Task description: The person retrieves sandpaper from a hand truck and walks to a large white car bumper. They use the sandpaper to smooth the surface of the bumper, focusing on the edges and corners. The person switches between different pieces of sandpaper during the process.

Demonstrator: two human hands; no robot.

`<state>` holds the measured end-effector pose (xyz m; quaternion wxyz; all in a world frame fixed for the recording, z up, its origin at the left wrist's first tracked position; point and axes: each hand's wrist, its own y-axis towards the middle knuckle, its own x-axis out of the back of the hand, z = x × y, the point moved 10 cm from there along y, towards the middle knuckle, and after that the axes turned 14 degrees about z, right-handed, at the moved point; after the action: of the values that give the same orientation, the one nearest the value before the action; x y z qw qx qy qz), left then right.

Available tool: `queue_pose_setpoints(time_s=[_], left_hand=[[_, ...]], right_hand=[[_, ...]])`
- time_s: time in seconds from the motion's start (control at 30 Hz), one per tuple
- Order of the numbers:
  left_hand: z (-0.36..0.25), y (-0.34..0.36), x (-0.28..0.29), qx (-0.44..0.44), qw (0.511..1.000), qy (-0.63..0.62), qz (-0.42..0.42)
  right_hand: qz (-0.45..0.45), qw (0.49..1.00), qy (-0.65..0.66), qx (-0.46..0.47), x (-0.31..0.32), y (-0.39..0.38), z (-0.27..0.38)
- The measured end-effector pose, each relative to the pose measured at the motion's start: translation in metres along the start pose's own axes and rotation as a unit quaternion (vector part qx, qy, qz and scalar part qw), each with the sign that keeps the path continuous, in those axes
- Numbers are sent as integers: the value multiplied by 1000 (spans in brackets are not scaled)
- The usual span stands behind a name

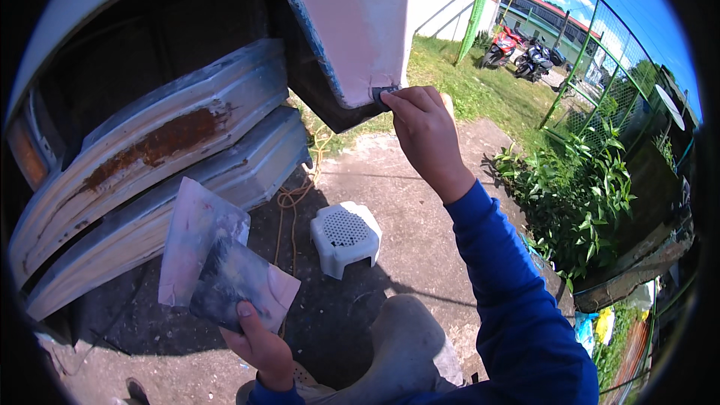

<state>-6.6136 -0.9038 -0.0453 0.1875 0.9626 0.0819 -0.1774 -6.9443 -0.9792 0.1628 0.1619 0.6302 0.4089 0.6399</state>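
Observation:
My left hand (262, 347) grips a flat dark board (231, 281) smeared with pale pink paste, thumb on top. A second, pale pinkish sheet (201, 232) sticks out behind it; whether the two are joined I cannot tell. Ahead, my right hand (425, 124) pinches a small dark flat piece (383, 97), perhaps a filler spreader. It touches the lower corner of a panel coated in pink (360, 22), which has a blue-edged left side. Some darker streaks show on the pink by that corner. My fingers partly hide the small piece.
Two long, curved, weathered metal parts (169, 139) lie stacked at left, the upper one rusty. A white plastic stool (346, 238) stands on the concrete by a tan rope (289, 199). Leafy bushes (574, 202), a green mesh gate (600, 75) and parked motorcycles (536, 58) are at right.

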Motion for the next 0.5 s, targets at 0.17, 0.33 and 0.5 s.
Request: queue_pose_setpoints(time_s=[0.17, 0.33, 0.5], left_hand=[[-2, 2, 2, 2, 1000, -14, 5], [0, 1, 7, 15, 1000, -13, 1], [-2, 0, 10, 9, 1000, 4, -5]], right_hand=[[-34, 999, -17, 7, 20, 3, 0], [-6, 999, -20, 26, 11, -4, -6], [-42, 997, -33, 53, 25, 11, -5]])
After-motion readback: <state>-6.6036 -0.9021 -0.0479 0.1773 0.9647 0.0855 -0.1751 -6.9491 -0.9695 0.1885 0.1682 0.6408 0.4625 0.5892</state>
